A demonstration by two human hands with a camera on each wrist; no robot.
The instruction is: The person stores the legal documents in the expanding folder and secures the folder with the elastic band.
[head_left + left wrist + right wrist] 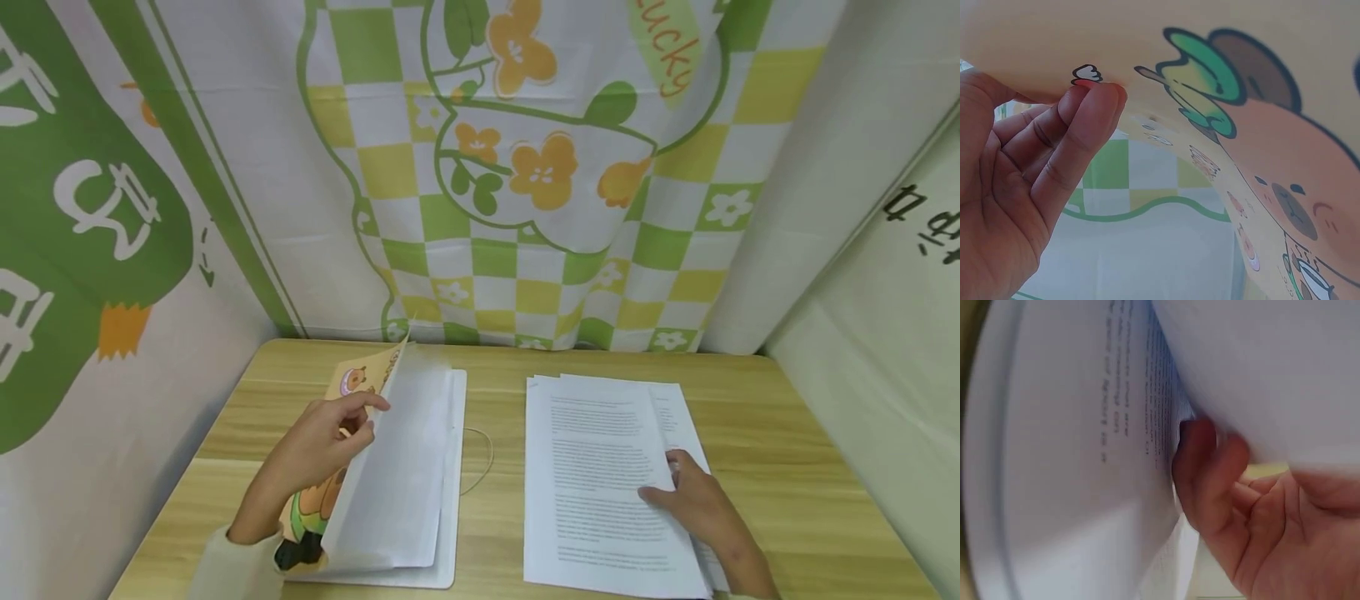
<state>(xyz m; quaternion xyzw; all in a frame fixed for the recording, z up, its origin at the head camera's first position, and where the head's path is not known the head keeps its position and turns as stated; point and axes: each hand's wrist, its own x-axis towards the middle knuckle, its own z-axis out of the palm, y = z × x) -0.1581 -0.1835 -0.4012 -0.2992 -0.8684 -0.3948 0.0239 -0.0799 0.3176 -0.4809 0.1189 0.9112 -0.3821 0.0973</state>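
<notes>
On the left of the table lies a folder with clear sleeves (408, 475), its cartoon-printed cover (318, 500) lifted and leaning to the left. My left hand (322, 437) pinches this cover between thumb and fingers; the left wrist view shows the bear-like drawing on its outside close up. To the right is a stack of printed sheets (592, 475), slightly fanned out. My right hand (701, 500) grips the top sheets at their right edge, thumb above and fingers underneath. In the right wrist view, the fingers (1197, 469) reach between lifted pages.
A thin elastic cord (491, 454) loops out from the folder's right edge. Both items lie on a wood-grain table (780, 450). A checked, flowered curtain (510, 258) hangs behind it, with pale cloth walls at both sides.
</notes>
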